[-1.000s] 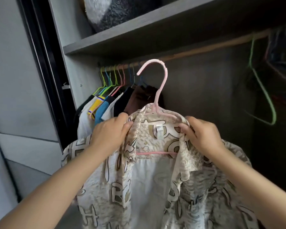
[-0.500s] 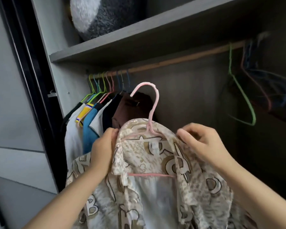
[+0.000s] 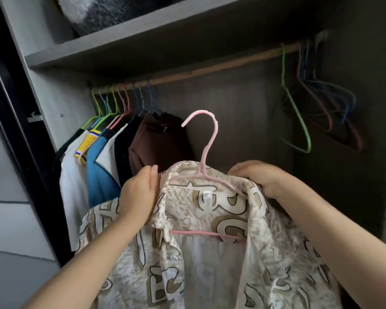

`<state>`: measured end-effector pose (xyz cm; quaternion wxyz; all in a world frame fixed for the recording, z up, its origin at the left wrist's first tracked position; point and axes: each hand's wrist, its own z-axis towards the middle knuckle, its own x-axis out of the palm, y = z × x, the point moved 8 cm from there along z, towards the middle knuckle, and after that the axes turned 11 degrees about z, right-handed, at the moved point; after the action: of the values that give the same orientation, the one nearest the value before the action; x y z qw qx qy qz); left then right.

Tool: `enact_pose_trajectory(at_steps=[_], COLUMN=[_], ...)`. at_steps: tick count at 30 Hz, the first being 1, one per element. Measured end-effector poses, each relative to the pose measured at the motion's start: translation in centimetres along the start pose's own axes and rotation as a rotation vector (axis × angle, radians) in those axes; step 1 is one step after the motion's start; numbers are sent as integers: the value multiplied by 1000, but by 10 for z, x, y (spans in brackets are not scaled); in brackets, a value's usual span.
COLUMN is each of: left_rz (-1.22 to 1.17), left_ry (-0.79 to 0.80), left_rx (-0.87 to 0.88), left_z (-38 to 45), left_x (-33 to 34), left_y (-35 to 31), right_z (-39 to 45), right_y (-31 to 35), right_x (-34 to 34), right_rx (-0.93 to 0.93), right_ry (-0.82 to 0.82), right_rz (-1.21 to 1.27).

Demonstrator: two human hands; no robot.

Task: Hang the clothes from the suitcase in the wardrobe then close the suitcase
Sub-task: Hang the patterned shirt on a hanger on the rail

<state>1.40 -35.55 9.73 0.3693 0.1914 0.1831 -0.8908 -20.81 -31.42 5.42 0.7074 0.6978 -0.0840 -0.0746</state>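
Beige lettered shirt [image 3: 210,219]: print unreadable; blank label [image 3: 206,195].

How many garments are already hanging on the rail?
6 show: black, white with a yellow cuff, blue, white, dark navy, brown, bunched at the rail's left end. More may hide between them.

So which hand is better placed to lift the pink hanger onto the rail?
Probably the right hand: it grips the shirt shoulder beside the pink hanger neck, under the bare rail stretch. The left hand is nearer the hung clothes.
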Motion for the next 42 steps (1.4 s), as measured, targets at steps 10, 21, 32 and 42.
enact_pose_trajectory(at_steps=[10, 21, 32, 42], left_rz=[65, -331, 76, -933], left_ry=[90, 681, 473, 819], left_rx=[-26, -233, 68, -848], left_z=[-3, -11, -34, -28], left_x=[20, 64, 39, 74], left_y=[-4, -10, -63, 2], right_z=[-27, -31, -36, -36], right_y=[-14, 3, 17, 20], right_x=[15, -5, -8, -34], right_rx=[-236, -505, -603, -649], right_ry=[123, -191, -271, -311], right_rz=[-819, -873, -849, -720])
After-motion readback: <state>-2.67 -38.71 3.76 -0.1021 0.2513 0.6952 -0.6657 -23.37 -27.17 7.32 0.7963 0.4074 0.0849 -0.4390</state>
